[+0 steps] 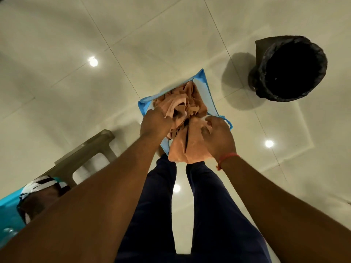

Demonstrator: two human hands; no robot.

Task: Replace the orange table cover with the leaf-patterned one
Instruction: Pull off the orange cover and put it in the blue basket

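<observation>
The orange table cover lies bunched up inside a light blue bag that stands open on the tiled floor in front of my feet. My left hand grips a fold of the orange cloth at the bag's left side. My right hand grips another bunch of the same cloth, which hangs over the bag's near edge. A red thread is tied round my right wrist. A cloth with a dark and white pattern lies at the left edge; I cannot tell its pattern for certain.
A black bin lined with a black bag stands on the floor at the right. A grey plastic stool stands at the left, next to a blue surface. My legs in dark blue trousers are below the bag.
</observation>
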